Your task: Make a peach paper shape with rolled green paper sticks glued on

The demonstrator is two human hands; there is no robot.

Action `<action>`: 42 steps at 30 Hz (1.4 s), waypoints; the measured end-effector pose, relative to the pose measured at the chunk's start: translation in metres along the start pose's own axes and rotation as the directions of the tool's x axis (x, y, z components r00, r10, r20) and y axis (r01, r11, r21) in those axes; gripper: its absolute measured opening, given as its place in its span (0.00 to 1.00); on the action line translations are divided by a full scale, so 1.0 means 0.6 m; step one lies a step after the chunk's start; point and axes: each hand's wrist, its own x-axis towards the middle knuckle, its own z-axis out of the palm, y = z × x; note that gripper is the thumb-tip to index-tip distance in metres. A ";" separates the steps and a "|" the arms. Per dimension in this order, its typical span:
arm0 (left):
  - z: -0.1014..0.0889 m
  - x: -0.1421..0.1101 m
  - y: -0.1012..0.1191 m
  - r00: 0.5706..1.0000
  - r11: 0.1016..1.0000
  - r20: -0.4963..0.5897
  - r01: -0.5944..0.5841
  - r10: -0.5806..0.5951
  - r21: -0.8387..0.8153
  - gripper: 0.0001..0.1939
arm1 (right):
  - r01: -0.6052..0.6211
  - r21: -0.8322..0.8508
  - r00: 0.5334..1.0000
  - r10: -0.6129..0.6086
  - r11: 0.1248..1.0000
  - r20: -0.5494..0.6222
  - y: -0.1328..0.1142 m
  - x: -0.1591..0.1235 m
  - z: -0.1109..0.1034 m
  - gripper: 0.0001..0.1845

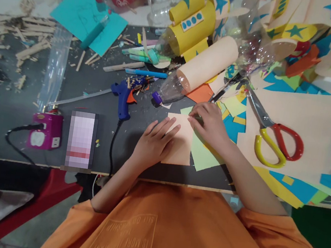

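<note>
A small peach paper sheet [181,144] lies on the dark table near its front edge. My left hand [154,143] rests flat on the sheet's left part, fingers stretched out and pressing it down. My right hand [211,124] sits at the sheet's top right corner, fingers curled and pinching the paper's edge. A light green sheet [202,156] lies under the peach one, to its right.
A blue glue gun [124,95] lies left of the hands, its cord running to a pink power strip [46,130]. Red and yellow scissors [274,141] rest on a big peach sheet at right. A plastic bottle wrapped in peach paper [197,73], a phone [81,141] and paper scraps crowd the table.
</note>
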 end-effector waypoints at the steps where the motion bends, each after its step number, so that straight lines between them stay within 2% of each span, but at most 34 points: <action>1: 0.000 0.000 0.000 1.000 1.000 -0.002 -0.002 0.002 0.003 0.21 | -0.002 0.000 1.000 0.002 1.000 0.003 0.000 0.000 0.000 0.05; 14: 0.001 -0.001 -0.001 0.999 0.999 0.031 0.016 -0.014 -0.040 0.22 | -0.011 0.015 1.000 0.011 1.000 0.025 0.000 0.001 -0.004 0.05; 25: 0.003 0.000 0.000 1.000 1.000 0.010 0.007 -0.007 -0.023 0.22 | -0.011 0.012 1.000 0.011 1.000 0.024 -0.001 0.001 -0.004 0.05; 36: -0.006 0.005 0.002 0.993 0.997 0.115 0.045 -0.037 -0.066 0.23 | -0.032 0.075 0.999 0.029 0.997 0.039 -0.002 0.002 -0.008 0.06; 42: -0.007 0.005 0.002 0.993 0.999 0.115 0.027 -0.025 -0.021 0.23 | -0.027 0.071 0.999 0.025 0.997 0.034 -0.002 0.002 -0.008 0.06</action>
